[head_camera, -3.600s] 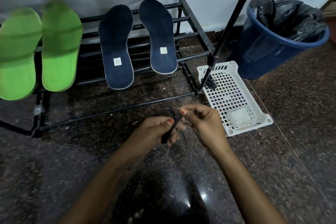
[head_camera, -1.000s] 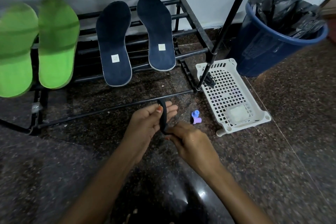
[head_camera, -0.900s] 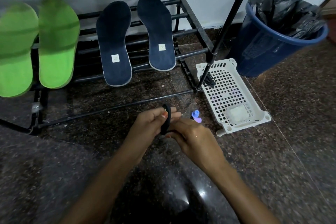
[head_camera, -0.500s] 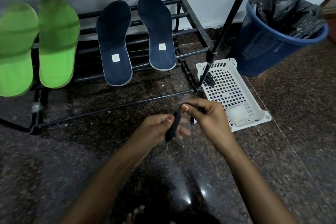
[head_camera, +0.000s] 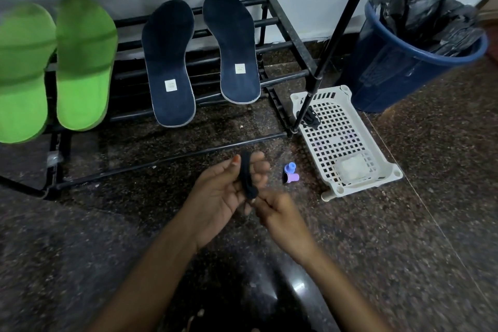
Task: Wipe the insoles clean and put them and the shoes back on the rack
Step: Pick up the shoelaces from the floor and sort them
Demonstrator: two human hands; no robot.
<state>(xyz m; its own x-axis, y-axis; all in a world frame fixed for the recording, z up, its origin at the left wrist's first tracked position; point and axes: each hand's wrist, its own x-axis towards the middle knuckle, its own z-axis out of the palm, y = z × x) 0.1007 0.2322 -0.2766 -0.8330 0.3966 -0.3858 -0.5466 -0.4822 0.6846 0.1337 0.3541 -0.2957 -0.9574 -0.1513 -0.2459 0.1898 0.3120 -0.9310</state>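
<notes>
Left hand (head_camera: 226, 191) is palm up, low centre over the floor (head_camera: 404, 237). A black strip (head_camera: 245, 174), cord or lace (cannot tell which), lies along its fingers (head_camera: 260, 167), and the thumb clamps the strip near the top. Right hand (head_camera: 277, 213) is just beside it, its fingers curled and pinching the strip's lower end. Both hands grip the same strip, which sits above the floor without touching it.

The task things are on the black rack (head_camera: 172, 155) behind the hands. Far-left green insole (head_camera: 24, 73) and second green insole (head_camera: 86, 62) lie side by side on the left of the rails, heels toward the camera, slightly blurred. Left navy insole (head_camera: 169, 65) and right navy insole (head_camera: 234, 48) lie on the right of the rails, each with a small white label near the heel and the heel overhanging the front rail.

A white perforated basket (head_camera: 366, 183) sits on the floor at the rack's right post. It holds a black cord bundle (head_camera: 310, 117) at the far end and a white pad (head_camera: 350, 167) at the near end. Small blue and purple caps (head_camera: 291, 174) lie on the floor between the hands and the basket. A blue bin (head_camera: 398, 75) with a black bag (head_camera: 420, 16) stands behind the basket.
</notes>
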